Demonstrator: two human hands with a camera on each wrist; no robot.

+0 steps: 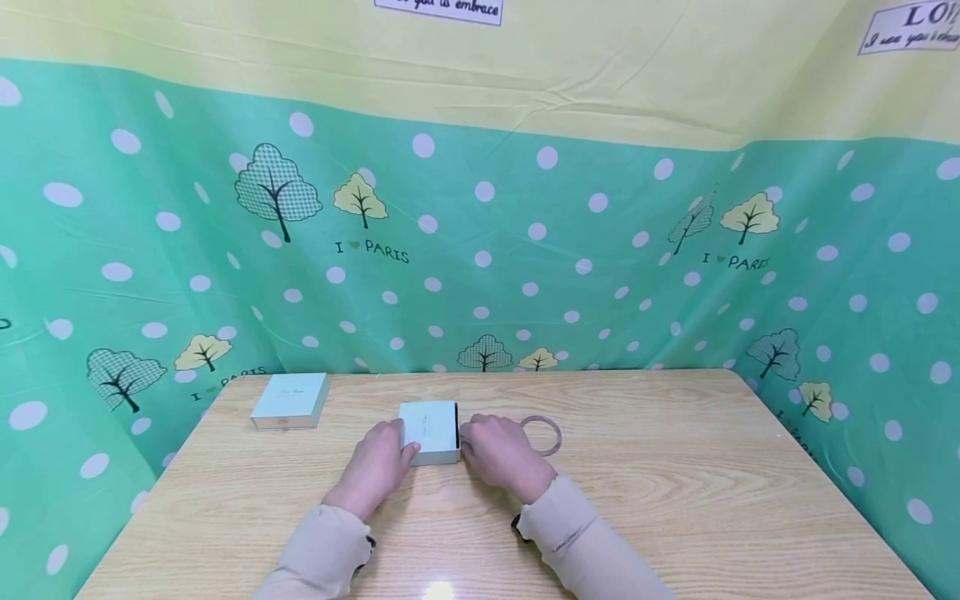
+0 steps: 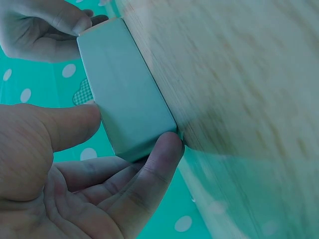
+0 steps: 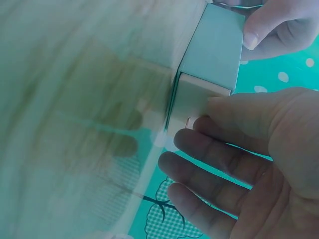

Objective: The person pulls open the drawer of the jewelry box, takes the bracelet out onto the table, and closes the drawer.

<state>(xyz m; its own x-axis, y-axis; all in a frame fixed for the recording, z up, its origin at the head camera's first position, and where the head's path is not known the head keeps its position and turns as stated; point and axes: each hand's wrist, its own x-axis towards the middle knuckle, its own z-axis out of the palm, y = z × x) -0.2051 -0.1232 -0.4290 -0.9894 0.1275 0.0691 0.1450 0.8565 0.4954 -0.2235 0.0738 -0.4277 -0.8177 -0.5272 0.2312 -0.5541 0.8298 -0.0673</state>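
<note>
Toward twelve o'clock on the pale wood-grain table (image 1: pixel 712 500), I see a squarish light-blue card-like box (image 1: pixel 429 425), beige end (image 3: pixel 191 93) facing three o'clock, long axis unclear; the left hand (image 1: pixel 372 465) clamps its nine-o'clock side, the right hand (image 1: pixel 501 452) touches the beige end, pinching or not I cannot tell.

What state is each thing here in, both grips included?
Nearer box: lying flat on the table; whether open, unclear
Far-left box: lying flat, looks closed
Ring: lying flat
Left grip: holding nearer box's left end
Right grip: touching its right end; pinch unclear
Patterned cloth: hanging, creased
</note>
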